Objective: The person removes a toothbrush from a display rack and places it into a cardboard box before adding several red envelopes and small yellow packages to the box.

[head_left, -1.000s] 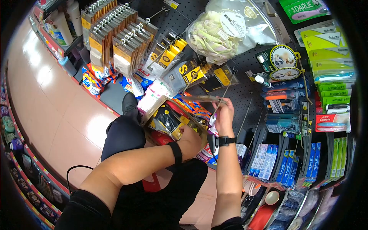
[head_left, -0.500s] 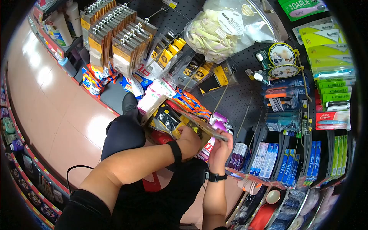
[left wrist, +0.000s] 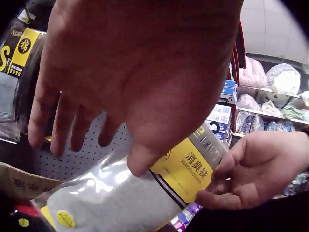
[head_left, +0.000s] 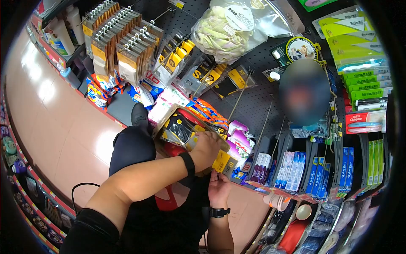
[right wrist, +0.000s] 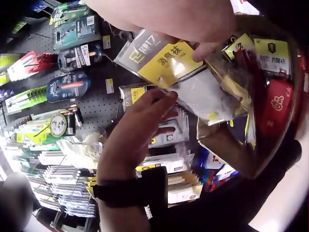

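My right hand (head_left: 219, 189) pinches the edge of a packet of grey socks (left wrist: 116, 200) by its yellow header card. In the right wrist view, this hand overlaps the top of the sock packet (right wrist: 205, 92). My left hand (head_left: 206, 147) is over the near-right side of an open cardboard box (head_left: 218, 138). In the left wrist view, the left hand (left wrist: 135, 63) has its fingers extended and its thumb overlapping the packet's edge. Its fingertips show right at the header's lower edge in the right wrist view. Inside the box are black-and-yellow packets (head_left: 179, 128) and a red item (right wrist: 275, 101).
Hooks of packaged socks (head_left: 129, 61) and a bath puff (head_left: 224, 34) hang on the pegboard. Detergent bags (head_left: 98, 92) and purple packs (head_left: 239, 134) line the lower shelf. Toothpaste boxes (head_left: 292, 169) stand to the right. My bent knee (head_left: 132, 148) is beside the box.
My right hand has come down from the pegboard hooks with the sock packet, towards my body, beside the box. The left hand remains over the box.
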The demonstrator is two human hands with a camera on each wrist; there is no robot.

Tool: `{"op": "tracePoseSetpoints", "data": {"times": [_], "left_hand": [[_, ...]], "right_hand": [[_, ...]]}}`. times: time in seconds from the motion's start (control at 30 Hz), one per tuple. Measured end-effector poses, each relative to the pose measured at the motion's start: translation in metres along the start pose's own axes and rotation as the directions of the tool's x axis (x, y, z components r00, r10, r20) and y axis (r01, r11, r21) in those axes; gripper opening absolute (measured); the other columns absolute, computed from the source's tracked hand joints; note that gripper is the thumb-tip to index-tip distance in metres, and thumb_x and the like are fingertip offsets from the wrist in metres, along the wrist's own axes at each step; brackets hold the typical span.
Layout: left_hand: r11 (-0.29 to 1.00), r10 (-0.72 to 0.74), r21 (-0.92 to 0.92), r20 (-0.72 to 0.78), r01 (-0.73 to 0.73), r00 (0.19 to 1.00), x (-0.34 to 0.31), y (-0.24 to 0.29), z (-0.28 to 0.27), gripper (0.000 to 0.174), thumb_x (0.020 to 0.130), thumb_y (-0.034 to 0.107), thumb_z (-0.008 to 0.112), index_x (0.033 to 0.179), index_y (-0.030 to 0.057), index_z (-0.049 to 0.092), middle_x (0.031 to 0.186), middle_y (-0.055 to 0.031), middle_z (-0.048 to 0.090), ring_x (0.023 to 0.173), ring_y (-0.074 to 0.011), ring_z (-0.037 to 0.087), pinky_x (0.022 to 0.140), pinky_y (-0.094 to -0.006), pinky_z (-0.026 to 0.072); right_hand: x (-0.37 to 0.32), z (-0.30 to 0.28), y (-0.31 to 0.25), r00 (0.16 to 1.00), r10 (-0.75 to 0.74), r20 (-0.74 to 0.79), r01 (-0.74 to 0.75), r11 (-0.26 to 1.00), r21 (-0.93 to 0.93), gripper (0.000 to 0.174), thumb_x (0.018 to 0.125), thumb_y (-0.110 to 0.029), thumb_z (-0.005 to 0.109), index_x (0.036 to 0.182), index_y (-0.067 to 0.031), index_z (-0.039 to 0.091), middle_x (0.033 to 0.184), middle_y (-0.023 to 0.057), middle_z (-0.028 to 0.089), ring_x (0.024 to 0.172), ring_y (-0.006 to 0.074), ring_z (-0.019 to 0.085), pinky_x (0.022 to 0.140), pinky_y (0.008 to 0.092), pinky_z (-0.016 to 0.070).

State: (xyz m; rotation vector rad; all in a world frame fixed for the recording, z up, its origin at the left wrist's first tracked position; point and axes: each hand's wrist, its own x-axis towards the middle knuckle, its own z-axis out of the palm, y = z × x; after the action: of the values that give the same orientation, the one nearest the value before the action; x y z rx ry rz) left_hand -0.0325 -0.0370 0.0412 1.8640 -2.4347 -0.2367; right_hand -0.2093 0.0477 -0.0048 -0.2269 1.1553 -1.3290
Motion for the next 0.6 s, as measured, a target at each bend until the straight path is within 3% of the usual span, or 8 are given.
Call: {"op": "tracePoseSetpoints", "data": {"times": [0.13,0.23,0.33,0.4,0.43,0.5,0.53,0.6], "left_hand": [[0.998,0.07,-0.006,0.038,-0.07,0.997,0.007,-0.003,-0.002,0.029,0.091,0.026,0.057,0.113,0.0091,0.066,0.112,-0.0114,0.066,0.106,-0.0306,0.062,0.083,-0.0472,0.0459],[0.99,0.139,-0.013,0.193,-0.14,0.971,0.008,-0.005,-0.008,0.031,0.091,0.026,0.057,0.115,0.0084,0.063,0.115,-0.0116,0.064,0.106,-0.0293,0.061,0.083,-0.0447,0.044],[0.99,0.141,-0.01,0.037,-0.141,0.989,0.007,-0.007,-0.006,0.029,0.09,0.025,0.057,0.113,0.0085,0.064,0.115,-0.0122,0.064,0.103,-0.027,0.061,0.084,-0.0435,0.0424],[0.993,0.109,-0.025,-0.214,-0.117,0.971,0.005,-0.007,-0.009,0.028,0.089,0.024,0.058,0.112,0.0087,0.065,0.11,-0.011,0.066,0.102,-0.0252,0.061,0.085,-0.0441,0.0411],[0.993,0.106,-0.024,-0.215,-0.114,0.971,0.005,-0.008,-0.012,0.028,0.089,0.024,0.058,0.112,0.0087,0.065,0.11,-0.011,0.066,0.102,-0.0252,0.061,0.085,-0.0441,0.0411],[0.986,0.107,-0.125,-0.028,-0.11,0.994,0.002,-0.007,-0.014,0.033,0.091,0.023,0.056,0.117,0.0075,0.069,0.117,-0.0153,0.068,0.106,-0.0335,0.063,0.088,-0.0521,0.0427],[0.986,0.102,-0.126,-0.026,-0.105,0.994,0.001,-0.007,-0.013,0.033,0.091,0.023,0.056,0.117,0.0075,0.069,0.117,-0.0153,0.068,0.106,-0.0335,0.063,0.088,-0.0521,0.0427],[0.989,0.135,-0.101,0.34,-0.107,0.931,0.0,-0.007,-0.011,0.037,0.091,0.026,0.057,0.119,0.0045,0.069,0.119,-0.019,0.067,0.107,-0.0372,0.064,0.088,-0.0576,0.0432]], "right_hand": [[-0.001,0.013,0.007,0.997,0.035,0.061,-0.037,0.999,0.031,0.041,0.092,0.002,0.048,0.133,0.0028,0.045,0.129,0.0148,0.057,0.118,0.0265,0.056,0.108,0.0393,0.0437],[0.006,0.011,0.011,0.995,0.085,0.058,-0.091,0.989,0.116,0.036,0.093,0.0,0.049,0.129,0.0013,0.049,0.129,0.0147,0.056,0.119,0.027,0.055,0.11,0.0404,0.0413],[0.019,0.003,0.019,0.993,0.081,0.089,-0.095,0.981,0.168,0.03,0.097,-0.005,0.047,0.125,0.0027,0.052,0.126,0.0145,0.059,0.121,0.0273,0.054,0.113,0.0403,0.0381],[0.027,-0.009,0.025,0.948,0.3,0.103,-0.31,0.945,0.105,0.027,0.1,-0.01,0.046,0.123,0.0013,0.053,0.124,0.0138,0.06,0.121,0.0274,0.054,0.112,0.0401,0.0383],[0.029,-0.012,0.03,0.936,0.352,-0.001,-0.351,0.933,-0.074,0.021,0.1,-0.016,0.048,0.113,-0.0035,0.058,0.115,0.0102,0.063,0.111,0.0235,0.058,0.099,0.0352,0.0446],[0.026,-0.017,0.037,0.912,0.41,0.016,-0.407,0.909,-0.089,0.02,0.1,-0.016,0.047,0.112,-0.0041,0.058,0.113,0.009,0.064,0.107,0.0228,0.059,0.097,0.0344,0.0451],[0.025,-0.018,0.039,0.887,0.461,0.03,-0.457,0.884,-0.101,0.02,0.101,-0.017,0.046,0.111,-0.0047,0.058,0.111,0.0078,0.064,0.104,0.0221,0.06,0.095,0.0336,0.0457],[0.023,-0.01,0.038,0.909,0.414,0.045,-0.406,0.906,-0.121,0.02,0.101,-0.018,0.048,0.112,-0.0051,0.058,0.108,0.0066,0.064,0.104,0.0225,0.061,0.095,0.0355,0.0472]]}}
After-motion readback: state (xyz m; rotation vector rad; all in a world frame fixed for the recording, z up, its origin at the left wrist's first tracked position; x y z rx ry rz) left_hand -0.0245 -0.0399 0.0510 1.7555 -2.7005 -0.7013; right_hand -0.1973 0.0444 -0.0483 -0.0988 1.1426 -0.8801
